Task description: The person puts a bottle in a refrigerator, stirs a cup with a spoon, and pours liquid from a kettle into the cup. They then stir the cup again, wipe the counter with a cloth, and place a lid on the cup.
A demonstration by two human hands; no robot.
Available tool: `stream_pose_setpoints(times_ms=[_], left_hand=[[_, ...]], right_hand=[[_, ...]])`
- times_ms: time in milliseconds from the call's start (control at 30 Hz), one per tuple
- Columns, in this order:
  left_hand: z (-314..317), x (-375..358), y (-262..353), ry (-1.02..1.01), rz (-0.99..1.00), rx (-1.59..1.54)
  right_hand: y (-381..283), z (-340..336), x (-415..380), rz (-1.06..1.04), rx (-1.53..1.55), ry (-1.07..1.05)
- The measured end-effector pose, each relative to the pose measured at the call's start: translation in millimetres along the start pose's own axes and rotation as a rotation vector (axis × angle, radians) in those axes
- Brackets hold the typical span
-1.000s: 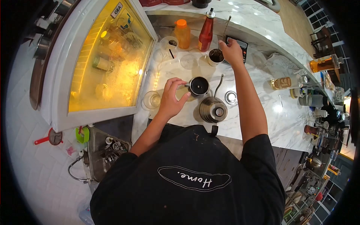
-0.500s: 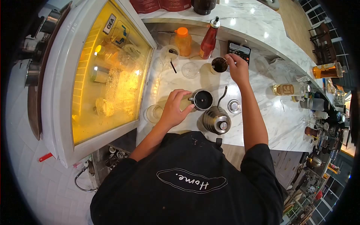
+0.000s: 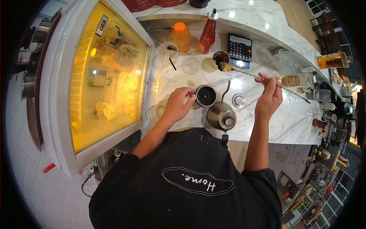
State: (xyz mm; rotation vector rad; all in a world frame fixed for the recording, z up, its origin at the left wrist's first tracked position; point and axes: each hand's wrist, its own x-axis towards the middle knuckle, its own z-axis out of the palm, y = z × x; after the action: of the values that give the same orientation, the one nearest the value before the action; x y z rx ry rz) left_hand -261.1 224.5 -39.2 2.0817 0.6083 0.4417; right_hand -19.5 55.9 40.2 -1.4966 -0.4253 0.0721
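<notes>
Hand (R) [image 3: 269, 97] pinching long spoon [image 3: 225, 67], bowl at hand's 10 o'clock nr rim of cup [image 3: 220, 57], can't tell if touching. Calc. [image 3: 239, 49] at 11. Hand (L) [image 3: 179, 103] pinching handle of mug [image 3: 206, 95] at its 3 o'clock, dark inside; kettle [image 3: 222, 116] at mug's 5.

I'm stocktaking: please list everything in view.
Counter: one, white, centre
Glass door: one, white, left
Squat bottle: one, orange, back
Tall bottle: one, red, back
Calculator: one, black, back
Cup: one, clear, back left
Stick: one, black, by cup
Round piece: one, clear, back
Small cup: one, pale, back
Mug: one, silver, centre
Kettle: one, silver, centre
Disc: one, silver, by kettle
Glass: one, clear, near door
Labelled bottle: one, pale, right
Square bottle: one, amber, right
Spoon: one, silver, centre right
Smaller clutter: uncounted, mixed, edges
Shirt: one, black, bottom
Left hand: one, at mug
Right hand: one, holding spoon
</notes>
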Motion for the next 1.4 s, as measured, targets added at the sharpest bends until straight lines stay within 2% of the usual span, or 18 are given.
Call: stream_pose_setpoints(times_ms=[133,267,600,800,900,1000,1067,1100,1300,1400], left_hand=[[2,1,-5,-0.036,-0.009,0.027],[1,0,-4,-0.074,-0.042,0.046],[-2,4,-10,-0.111,-0.02,0.058],[1,3,-13,-0.1,-0.037,0.039],[0,2,-13,-0.093,-0.048,0.024],[0,2,-11,-0.096,-0.05,0.026],[0,4,-13,-0.099,-0.05,0.037],[0,4,-14,-0.101,-0.047,0.04],[-2,5,-12,-0.123,-0.068,0.032],[-2,6,-12,-0.134,-0.073,0.03]], right_hand=[[-14,-8,-38,0.025,-0.048,-0.146],[0,-4,-67,0.033,-0.112,-0.236],[-5,5,-81,-0.044,-0.392,-0.408],[-2,2,-91,-0.06,-0.414,-0.408],[8,-5,-94,-0.19,-0.428,-0.417],[1,-7,-103,-0.129,-0.418,-0.466],[-4,-6,-109,-0.234,-0.481,-0.516],[-8,-5,-112,-0.191,-0.451,-0.519],[7,-12,-120,-0.318,-0.553,-0.497],[1,-5,-129,-0.246,-0.514,-0.506]])
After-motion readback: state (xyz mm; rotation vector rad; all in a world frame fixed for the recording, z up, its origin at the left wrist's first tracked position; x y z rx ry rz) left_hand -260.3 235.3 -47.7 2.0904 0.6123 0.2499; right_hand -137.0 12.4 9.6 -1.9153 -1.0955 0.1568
